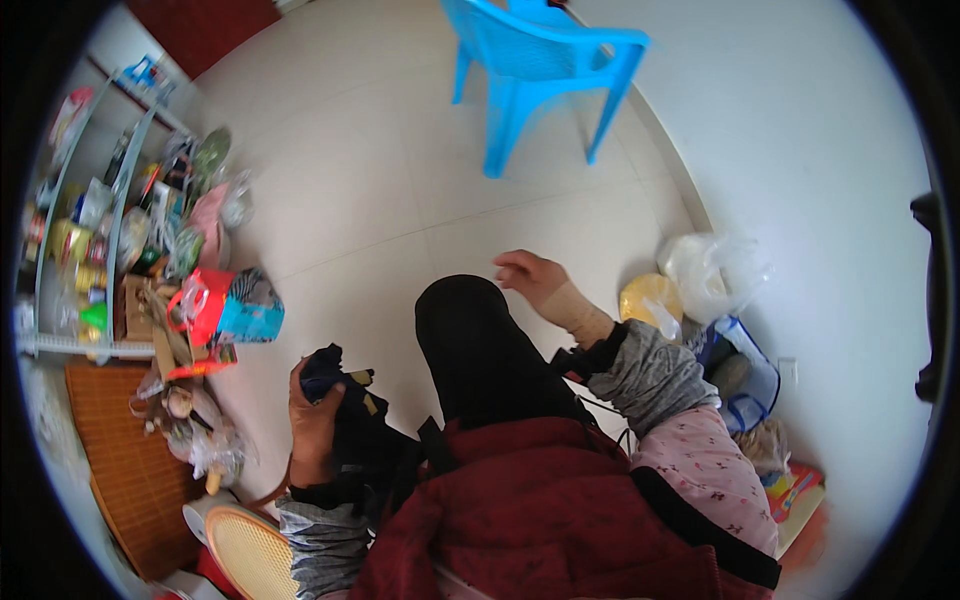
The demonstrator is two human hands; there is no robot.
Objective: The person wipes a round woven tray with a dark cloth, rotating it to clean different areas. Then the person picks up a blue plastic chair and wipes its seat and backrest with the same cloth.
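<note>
My left hand (315,420) grips a bunched dark navy cloth (322,375) with small yellowish patches, at the left of my lap. More black fabric hangs from it towards my waist. My right hand (532,277) is raised beside my knee, its fingers slightly bent, with nothing visible in it. Between the hands my leg in black trousers (480,345) reaches forward. A dark red apron or garment (525,502) covers my body, and my sleeves are gray at the forearms.
A blue plastic chair (547,60) stands ahead by the wall. At the left are a cluttered shelf rack (120,225), a red and blue bag (240,304) and bagged goods. White plastic bags (712,274) and a blue-edged bag (757,382) lie along the right wall.
</note>
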